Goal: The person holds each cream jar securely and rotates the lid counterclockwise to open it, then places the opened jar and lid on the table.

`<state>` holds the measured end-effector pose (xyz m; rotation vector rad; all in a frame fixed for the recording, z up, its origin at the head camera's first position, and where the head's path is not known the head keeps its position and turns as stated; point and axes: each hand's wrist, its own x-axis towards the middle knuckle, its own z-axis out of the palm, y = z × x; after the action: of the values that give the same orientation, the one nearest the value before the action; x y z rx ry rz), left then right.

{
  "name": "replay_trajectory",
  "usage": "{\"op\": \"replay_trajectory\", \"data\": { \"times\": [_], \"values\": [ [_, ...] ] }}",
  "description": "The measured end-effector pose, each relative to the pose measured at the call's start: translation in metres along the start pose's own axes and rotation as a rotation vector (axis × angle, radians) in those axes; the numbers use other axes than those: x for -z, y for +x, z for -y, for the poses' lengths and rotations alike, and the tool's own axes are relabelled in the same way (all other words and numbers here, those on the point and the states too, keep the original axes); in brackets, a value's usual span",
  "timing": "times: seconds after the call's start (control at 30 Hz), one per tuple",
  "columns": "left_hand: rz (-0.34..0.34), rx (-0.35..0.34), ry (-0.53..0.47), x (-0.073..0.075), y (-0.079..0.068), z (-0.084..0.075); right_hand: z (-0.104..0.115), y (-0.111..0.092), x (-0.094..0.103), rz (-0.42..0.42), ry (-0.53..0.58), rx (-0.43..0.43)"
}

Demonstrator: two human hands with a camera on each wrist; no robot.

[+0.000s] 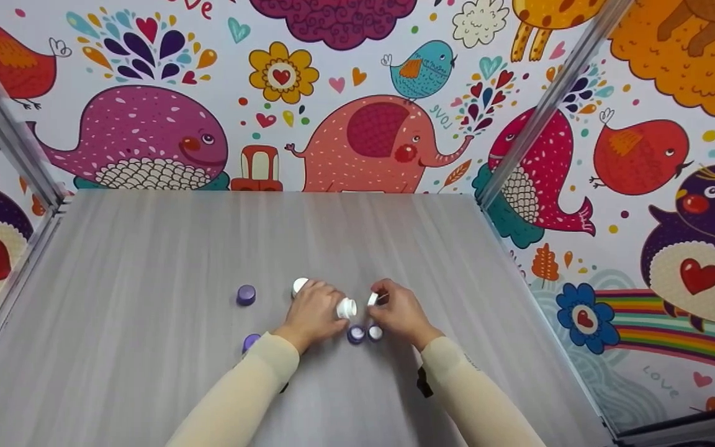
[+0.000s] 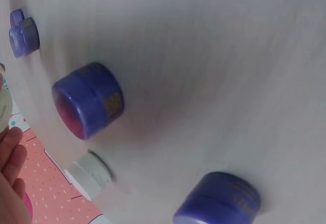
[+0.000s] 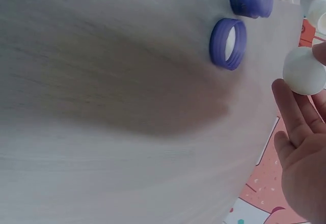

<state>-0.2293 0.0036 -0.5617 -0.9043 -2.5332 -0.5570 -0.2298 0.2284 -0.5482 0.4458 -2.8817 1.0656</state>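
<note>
My left hand grips a small white jar, tilted so that its uncovered mouth faces right. Across a short gap, my right hand pinches a round white lid between thumb and fingers. In the right wrist view this lid turns its smooth outer face to the camera. Just in front of the hands, an uncovered purple jar stands beside an upturned purple lid with a white inside. Behind my left hand, a second white jar is partly hidden by the fingers.
Two more purple jars stand left of my left hand: one farther back, one nearer and partly covered by the sleeve. All stand on a grey wood-grain table. Printed walls with cartoon animals rise behind and at both sides.
</note>
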Motion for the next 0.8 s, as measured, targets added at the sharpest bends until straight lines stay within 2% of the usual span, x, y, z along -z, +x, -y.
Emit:
{"op": "replay_trajectory", "data": {
  "times": [0.17, 0.57, 0.8],
  "values": [
    [0.003, 0.002, 0.001, 0.001, -0.001, 0.000, -0.005, 0.004, -0.002, -0.009, -0.069, -0.036],
    [-0.027, -0.014, 0.051, -0.001, -0.002, 0.003, -0.012, 0.006, -0.005, -0.012, -0.130, -0.104],
    [0.017, 0.020, 0.049, 0.003, -0.004, 0.003, -0.013, 0.008, -0.012, 0.009, -0.151, -0.110]
  ]
}}
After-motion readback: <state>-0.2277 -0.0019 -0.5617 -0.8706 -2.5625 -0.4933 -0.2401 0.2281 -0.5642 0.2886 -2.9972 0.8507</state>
